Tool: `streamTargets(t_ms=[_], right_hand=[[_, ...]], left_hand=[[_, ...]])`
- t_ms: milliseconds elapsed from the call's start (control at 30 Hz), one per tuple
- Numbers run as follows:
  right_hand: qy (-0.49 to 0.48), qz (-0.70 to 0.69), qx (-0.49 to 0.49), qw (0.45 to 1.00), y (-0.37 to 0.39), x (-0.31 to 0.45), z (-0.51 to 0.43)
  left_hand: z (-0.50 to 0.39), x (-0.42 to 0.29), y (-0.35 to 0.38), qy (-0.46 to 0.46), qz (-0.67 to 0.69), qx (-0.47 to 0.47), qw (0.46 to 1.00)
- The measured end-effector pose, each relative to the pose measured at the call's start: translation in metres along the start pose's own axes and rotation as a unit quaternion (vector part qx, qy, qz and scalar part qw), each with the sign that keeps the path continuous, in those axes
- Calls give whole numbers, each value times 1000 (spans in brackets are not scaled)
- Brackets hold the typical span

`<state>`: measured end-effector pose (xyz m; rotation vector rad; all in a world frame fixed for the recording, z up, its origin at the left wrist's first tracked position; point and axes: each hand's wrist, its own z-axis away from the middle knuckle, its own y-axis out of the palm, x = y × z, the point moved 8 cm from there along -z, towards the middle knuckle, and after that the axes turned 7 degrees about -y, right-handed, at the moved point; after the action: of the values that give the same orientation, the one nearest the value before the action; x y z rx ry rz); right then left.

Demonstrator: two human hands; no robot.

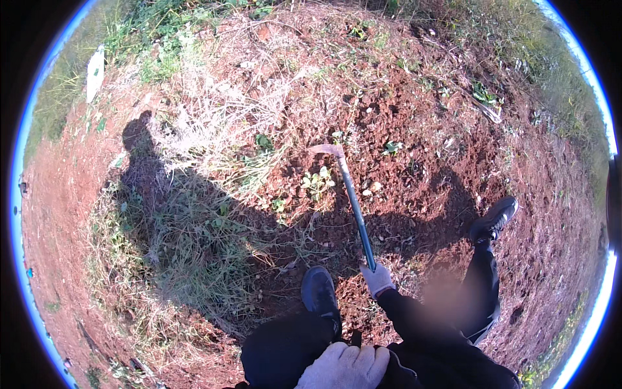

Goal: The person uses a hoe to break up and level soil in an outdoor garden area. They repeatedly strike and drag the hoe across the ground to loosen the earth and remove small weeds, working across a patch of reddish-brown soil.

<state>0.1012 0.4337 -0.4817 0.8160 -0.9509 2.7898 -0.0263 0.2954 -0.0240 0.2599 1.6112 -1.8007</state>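
In a pale knit glove, my right hand [378,280] grips the lower end of a long-handled sickle [355,206]. Its dark bluish handle slants away from me, and a rusty curved blade [327,149] points left just over the reddish soil. A small leafy plant [318,182] grows just below the blade, left of the handle. My left hand [346,365], gloved too, lies against my dark clothing at the bottom edge. Its fingertips curl over the cloth or a strap; whether it grips anything there is hidden.
Cut grass and weeds form a pile [204,248] on the left, partly in my shadow. My left shoe [319,289] and right shoe [494,218] stand apart on the soil. A white sack-like object [95,74] lies far left. Green weeds [160,29] border the far side.
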Motion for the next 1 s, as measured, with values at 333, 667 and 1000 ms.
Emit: streamTargets(t_ms=[333,667,1000], right_hand=[[-107,-215,-95,966,-21,192,-110],[-27,69,-20,997,8,19,42],[-66,-195,-120,971,-34,148,-46]], left_hand=[[5,-12,-19,37,16,-2,999],[10,-6,-22,38,37,-14,998],[27,-12,-24,63,45,-35,996]])
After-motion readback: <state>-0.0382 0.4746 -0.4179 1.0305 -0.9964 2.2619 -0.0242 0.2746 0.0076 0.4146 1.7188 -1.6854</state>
